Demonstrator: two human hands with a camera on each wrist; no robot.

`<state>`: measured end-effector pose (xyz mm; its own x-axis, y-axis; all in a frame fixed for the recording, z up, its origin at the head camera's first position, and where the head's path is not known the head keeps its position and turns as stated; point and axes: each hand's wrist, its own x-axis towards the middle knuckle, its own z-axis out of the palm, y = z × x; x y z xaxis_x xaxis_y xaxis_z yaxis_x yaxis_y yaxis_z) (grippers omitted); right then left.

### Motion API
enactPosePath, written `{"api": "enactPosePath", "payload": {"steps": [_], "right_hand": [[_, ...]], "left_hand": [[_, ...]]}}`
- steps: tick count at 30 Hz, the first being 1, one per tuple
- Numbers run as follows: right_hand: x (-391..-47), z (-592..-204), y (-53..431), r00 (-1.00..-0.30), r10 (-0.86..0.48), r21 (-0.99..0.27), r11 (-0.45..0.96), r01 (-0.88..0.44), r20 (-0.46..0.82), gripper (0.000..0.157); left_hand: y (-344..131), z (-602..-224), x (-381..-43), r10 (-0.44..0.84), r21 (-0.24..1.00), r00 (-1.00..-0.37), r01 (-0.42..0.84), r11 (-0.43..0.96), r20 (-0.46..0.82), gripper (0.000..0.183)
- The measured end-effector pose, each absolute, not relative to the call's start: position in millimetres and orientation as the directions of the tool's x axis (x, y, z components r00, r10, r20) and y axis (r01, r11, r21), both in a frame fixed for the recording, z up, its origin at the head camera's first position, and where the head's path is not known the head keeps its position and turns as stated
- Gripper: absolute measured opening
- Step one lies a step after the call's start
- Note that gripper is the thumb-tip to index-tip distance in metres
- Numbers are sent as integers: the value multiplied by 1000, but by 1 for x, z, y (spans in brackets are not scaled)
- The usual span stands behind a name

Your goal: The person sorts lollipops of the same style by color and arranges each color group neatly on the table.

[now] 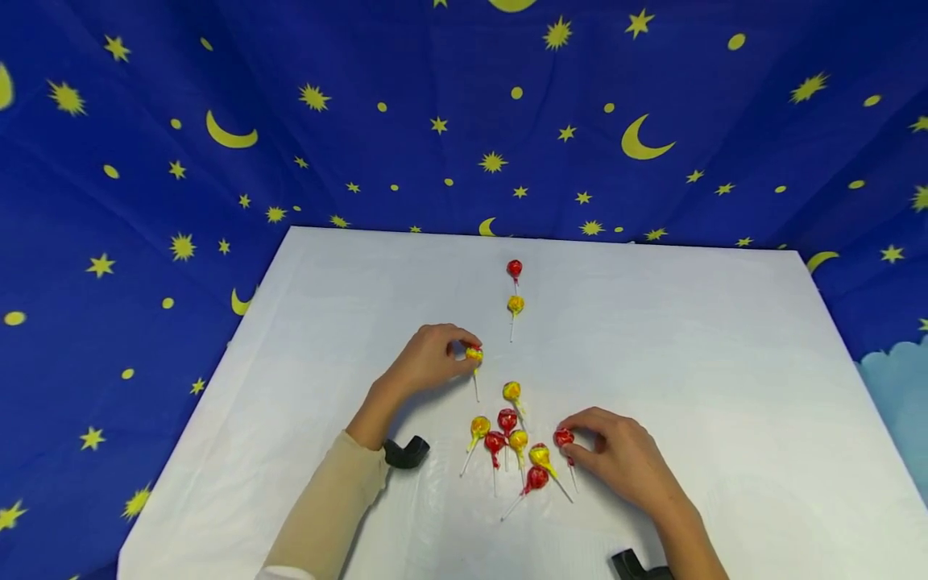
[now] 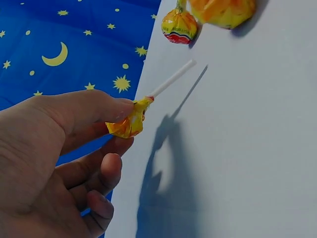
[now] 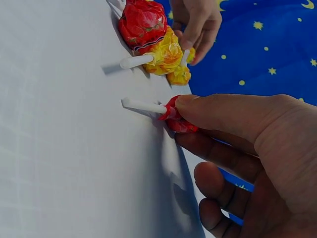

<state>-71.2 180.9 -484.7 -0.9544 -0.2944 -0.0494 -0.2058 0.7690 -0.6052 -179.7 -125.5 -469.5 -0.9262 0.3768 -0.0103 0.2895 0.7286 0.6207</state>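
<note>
Between thumb and fingers, my left hand [image 1: 435, 358] pinches a yellow-wrapped lollipop [image 1: 474, 355] by its head. In the left wrist view that yellow lollipop [image 2: 130, 121] is held above its shadow, white stick pointing away. My right hand [image 1: 619, 455] pinches a red-wrapped lollipop [image 1: 564, 437] at the right side of a loose pile. The right wrist view shows this red lollipop [image 3: 179, 116] with the thumb on its wrapper. Several red and yellow lollipops lie in the pile between the hands, among them a yellow one [image 1: 480, 427] and a red one [image 1: 536, 478].
Farther back on the white table [image 1: 689, 338], a red lollipop [image 1: 515, 268] and a yellow lollipop [image 1: 515, 304] lie in a line, one behind the other. A blue cloth [image 1: 406, 153] with yellow stars and moons hangs behind and beside the table. Black devices [image 1: 406, 453] sit at the wrists.
</note>
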Motion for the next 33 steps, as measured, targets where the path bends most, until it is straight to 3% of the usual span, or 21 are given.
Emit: {"api": "enactPosePath", "payload": {"steps": [18,25,33], "right_hand": [[-67,-488,179,-967,-247,-632,760,-151,-65,25],[-66,-487,179,-972,-233,-604,778,-170,-28,26],[-65,-483,176,-975,-210,-580,804,-132,-69,24]], "left_hand": [[-118,-469,-211,373,675,-928,281,682,9,21],[-111,-467,-231,370,680,-929,274,681,4,21],[-104,-468,-245,378,683,-925,256,684,-33,22]]}}
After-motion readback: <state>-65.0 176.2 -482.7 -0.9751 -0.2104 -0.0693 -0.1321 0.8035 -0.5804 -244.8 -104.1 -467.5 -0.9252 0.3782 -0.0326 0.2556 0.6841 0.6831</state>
